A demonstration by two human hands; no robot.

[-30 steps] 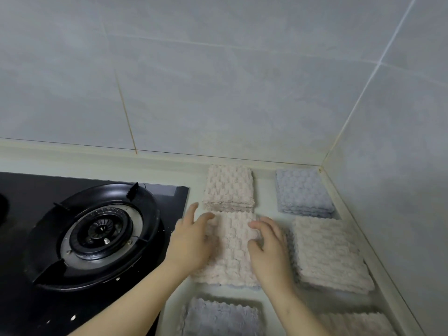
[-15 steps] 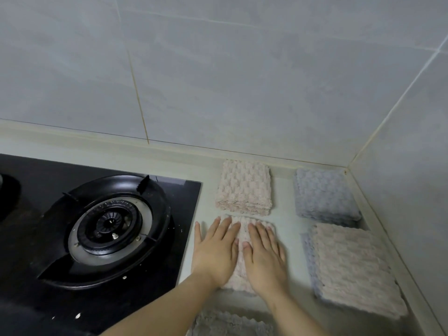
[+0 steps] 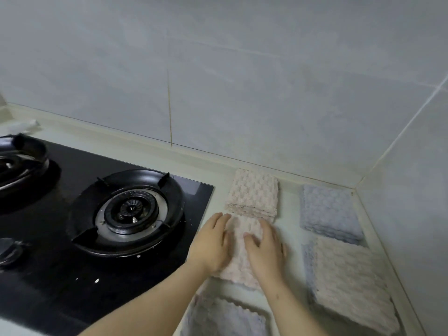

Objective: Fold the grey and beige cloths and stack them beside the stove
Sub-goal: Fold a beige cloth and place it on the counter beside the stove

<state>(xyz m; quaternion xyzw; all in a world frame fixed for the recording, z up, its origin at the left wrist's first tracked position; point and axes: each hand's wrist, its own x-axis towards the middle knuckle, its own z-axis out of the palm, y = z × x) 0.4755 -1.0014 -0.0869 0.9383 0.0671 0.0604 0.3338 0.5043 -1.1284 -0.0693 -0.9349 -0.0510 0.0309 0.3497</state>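
We press left hand [image 3: 213, 241] and right hand [image 3: 265, 248] flat, fingers nearly straight, on a folded beige cloth [image 3: 238, 263]; nothing gripped. It lies on the counter [image 3: 288, 229] just beside the gas stove [image 3: 60, 275].

Left hand [image 3: 211, 242], right hand [image 3: 266, 249] farther apart

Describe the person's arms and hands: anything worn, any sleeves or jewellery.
The left forearm and right forearm are bare, with no sleeves in view. The left hand and right hand are ungloved; no ring, watch or bracelet shows on either. The upper arms lie outside the frame.
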